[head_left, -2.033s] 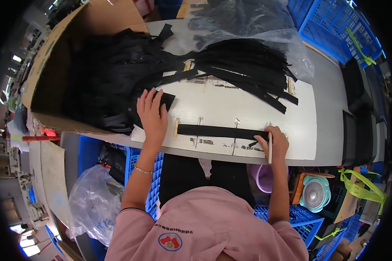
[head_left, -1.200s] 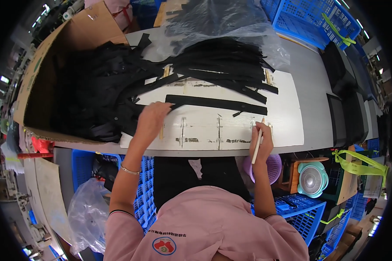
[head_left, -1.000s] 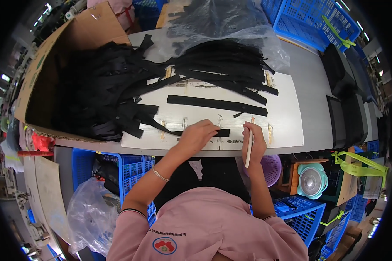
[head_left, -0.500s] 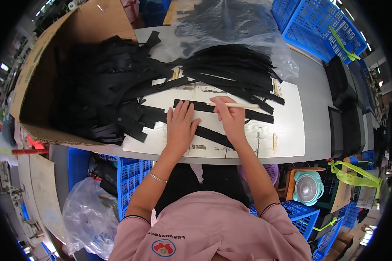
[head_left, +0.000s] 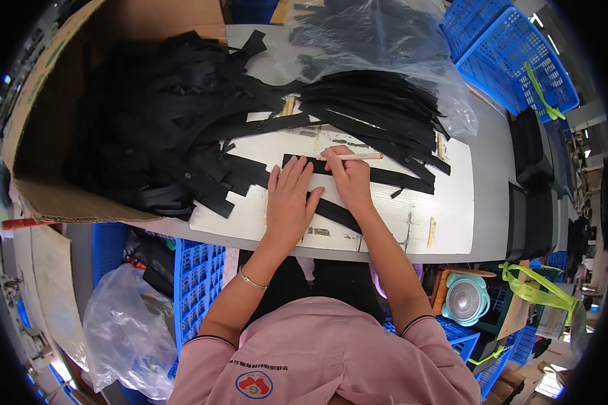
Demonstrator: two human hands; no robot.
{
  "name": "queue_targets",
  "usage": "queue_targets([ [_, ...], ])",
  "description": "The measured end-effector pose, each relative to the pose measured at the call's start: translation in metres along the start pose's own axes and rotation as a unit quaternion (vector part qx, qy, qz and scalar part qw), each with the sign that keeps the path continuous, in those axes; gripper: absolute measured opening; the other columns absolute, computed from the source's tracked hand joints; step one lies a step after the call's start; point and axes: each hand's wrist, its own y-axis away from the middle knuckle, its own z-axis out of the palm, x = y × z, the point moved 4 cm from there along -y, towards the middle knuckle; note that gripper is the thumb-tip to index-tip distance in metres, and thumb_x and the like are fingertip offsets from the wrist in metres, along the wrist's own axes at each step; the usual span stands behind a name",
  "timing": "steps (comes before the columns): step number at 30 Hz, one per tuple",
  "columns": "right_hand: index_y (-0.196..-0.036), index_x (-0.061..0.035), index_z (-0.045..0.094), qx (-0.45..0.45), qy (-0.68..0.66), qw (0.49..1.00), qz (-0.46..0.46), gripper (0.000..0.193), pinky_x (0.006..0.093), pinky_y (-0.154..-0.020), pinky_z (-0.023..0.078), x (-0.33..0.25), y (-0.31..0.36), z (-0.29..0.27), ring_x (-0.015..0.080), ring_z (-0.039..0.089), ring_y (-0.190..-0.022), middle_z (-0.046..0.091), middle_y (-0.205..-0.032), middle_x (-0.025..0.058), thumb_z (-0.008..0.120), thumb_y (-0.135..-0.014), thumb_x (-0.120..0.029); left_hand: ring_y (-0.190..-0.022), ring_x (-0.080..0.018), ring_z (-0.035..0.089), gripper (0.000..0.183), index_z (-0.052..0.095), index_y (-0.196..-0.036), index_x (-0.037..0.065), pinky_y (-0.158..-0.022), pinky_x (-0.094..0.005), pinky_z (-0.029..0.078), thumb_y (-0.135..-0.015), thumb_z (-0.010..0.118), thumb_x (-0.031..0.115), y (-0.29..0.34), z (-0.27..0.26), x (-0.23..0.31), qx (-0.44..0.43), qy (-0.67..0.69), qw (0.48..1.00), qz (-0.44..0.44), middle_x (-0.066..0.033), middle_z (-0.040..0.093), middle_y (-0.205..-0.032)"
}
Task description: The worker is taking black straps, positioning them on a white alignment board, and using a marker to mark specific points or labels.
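A black zipper [head_left: 392,177] lies across a white board [head_left: 446,226] in front of me, a small pull hanging at its near edge. My left hand [head_left: 290,196] lies flat near the zipper's left end, its fingers stretched and the fingertips on it. In my right hand [head_left: 348,177] is a slim, pale pen [head_left: 361,156], pinched between thumb and fingers. Its tip is at the zipper, just right of my left fingertips. A second black strip [head_left: 334,214] runs slantwise below, between my two hands.
A large cardboard box [head_left: 30,196] on the left spills a heap of black zippers [head_left: 162,115]. More black strips [head_left: 378,101] fan out beyond my hands, near a clear plastic bag [head_left: 371,40]. Blue crates [head_left: 520,54] stand far right. Dark padded blocks [head_left: 530,148] line the right edge.
The whole view has shifted a little. My right hand has brought the pen tip leftward along the zipper, closer to my left fingers. My left hand stays on the zipper.
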Motion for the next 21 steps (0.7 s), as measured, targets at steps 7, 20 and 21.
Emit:
queue_targets([
  [7,-0.095,0.0051,0.071,0.005,0.01,0.999,-0.034,0.029,0.0266,-0.06,0.046,-0.001,0.0,0.003,0.0102,0.06,-0.064,0.068,-0.076,0.0062,0.063,-0.103,-0.022,-0.138,-0.034,0.048,0.047,0.061,-0.133,-0.004,-0.119,-0.0536,0.028,-0.093,0.071,0.02,-0.001,0.0,0.002,0.006,0.005,1.0,0.011,-0.0182,0.058,-0.142],
  [20,-0.118,-0.0005,0.07,0.091,-0.023,0.995,0.039,0.023,0.0249,-0.064,0.049,-0.031,0.098,-0.071,0.0109,0.062,-0.068,0.072,-0.088,0.0093,0.057,-0.106,-0.016,-0.137,-0.0344,0.049,0.045,0.063,-0.13,-0.004,-0.118,-0.0532,0.03,-0.093,0.071,0.019,0.0,0.001,0.002,0.019,0.002,1.0,0.024,-0.0177,0.059,-0.139],
  [21,-0.119,-0.0019,0.07,0.095,0.144,0.984,-0.043,0.022,0.0301,-0.073,0.051,-0.032,0.117,-0.074,0.0177,0.066,-0.079,0.073,-0.096,0.0122,0.059,-0.104,-0.013,-0.137,-0.0344,0.049,0.045,0.063,-0.13,-0.004,-0.119,-0.0531,0.03,-0.093,0.071,0.019,0.001,0.0,0.002,0.02,0.0,1.0,0.023,-0.0176,0.059,-0.14],
])
